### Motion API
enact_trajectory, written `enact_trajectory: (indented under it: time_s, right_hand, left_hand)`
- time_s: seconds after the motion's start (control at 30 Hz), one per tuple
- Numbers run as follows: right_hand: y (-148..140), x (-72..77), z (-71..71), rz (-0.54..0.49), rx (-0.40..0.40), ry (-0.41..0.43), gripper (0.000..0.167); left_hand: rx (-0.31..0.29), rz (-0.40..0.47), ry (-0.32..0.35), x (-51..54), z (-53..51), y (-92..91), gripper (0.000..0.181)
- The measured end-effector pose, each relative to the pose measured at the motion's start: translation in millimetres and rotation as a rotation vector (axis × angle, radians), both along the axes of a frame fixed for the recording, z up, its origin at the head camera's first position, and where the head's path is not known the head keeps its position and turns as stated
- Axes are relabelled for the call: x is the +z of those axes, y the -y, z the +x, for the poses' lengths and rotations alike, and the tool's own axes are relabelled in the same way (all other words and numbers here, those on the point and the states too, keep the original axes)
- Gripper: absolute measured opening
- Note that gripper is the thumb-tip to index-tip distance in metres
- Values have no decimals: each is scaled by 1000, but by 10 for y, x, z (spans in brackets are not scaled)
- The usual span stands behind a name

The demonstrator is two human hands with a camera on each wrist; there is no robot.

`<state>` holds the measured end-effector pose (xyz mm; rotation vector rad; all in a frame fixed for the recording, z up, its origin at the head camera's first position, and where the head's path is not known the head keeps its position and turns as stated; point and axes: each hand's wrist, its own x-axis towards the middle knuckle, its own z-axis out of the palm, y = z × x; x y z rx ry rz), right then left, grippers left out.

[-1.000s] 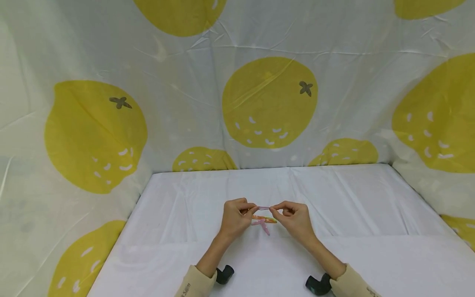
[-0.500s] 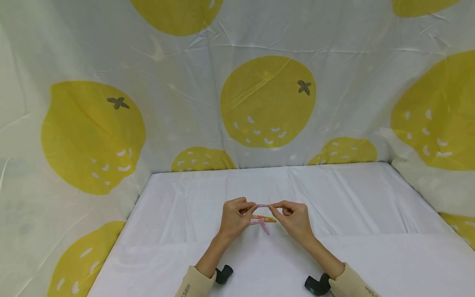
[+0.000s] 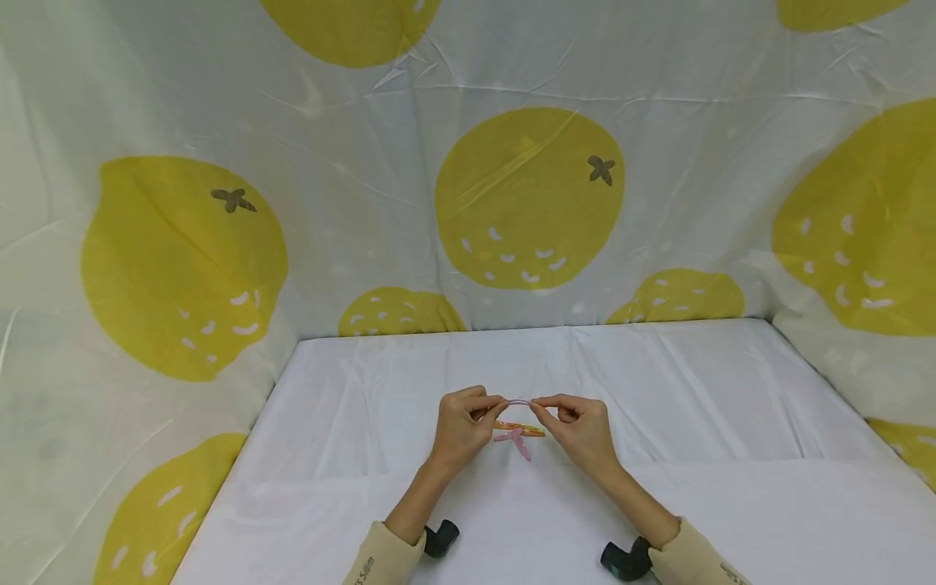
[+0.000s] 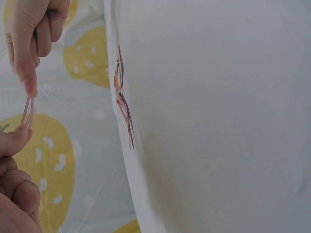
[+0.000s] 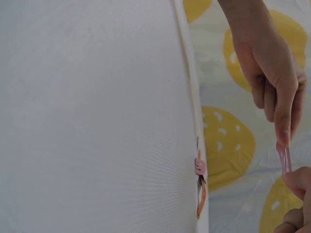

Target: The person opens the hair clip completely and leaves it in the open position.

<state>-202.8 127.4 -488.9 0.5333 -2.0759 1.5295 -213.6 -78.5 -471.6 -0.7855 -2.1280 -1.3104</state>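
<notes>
Above the table, my left hand (image 3: 462,426) and my right hand (image 3: 578,431) face each other, thumb and index finger pinching opposite ends of a slim pink-purple snap hair clip (image 3: 519,401). In the left wrist view two thin strips of this clip (image 4: 28,110) show between the fingertips; its ends are covered. Just below the hands a small group of clips lies on the cloth: an orange clip (image 3: 521,431) touched by some green, and a pink clip (image 3: 521,444) with splayed arms in front of it.
A white cloth (image 3: 329,439) with folds covers the table. Behind it and at both sides hang white curtains (image 3: 366,203) printed with yellow lemons. Black wrist-worn devices (image 3: 442,539) sit by the sleeves.
The held clip has bowed slightly upward between the fingers, and its two strips show apart again after looking merged half a second ago. Both hands keep nearly the same place.
</notes>
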Motion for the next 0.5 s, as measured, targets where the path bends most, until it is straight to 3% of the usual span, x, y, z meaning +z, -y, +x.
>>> enact_trajectory:
  time_s: [0.27,0.5]
  right_hand:
    - [-2,-8,-8,3,2,-5,8]
    - [-1,0,5,0,12,-6,8]
  left_hand:
    - [-1,11,13,14,3,2,5]
    - [-24,86,108,12,-4,7,6]
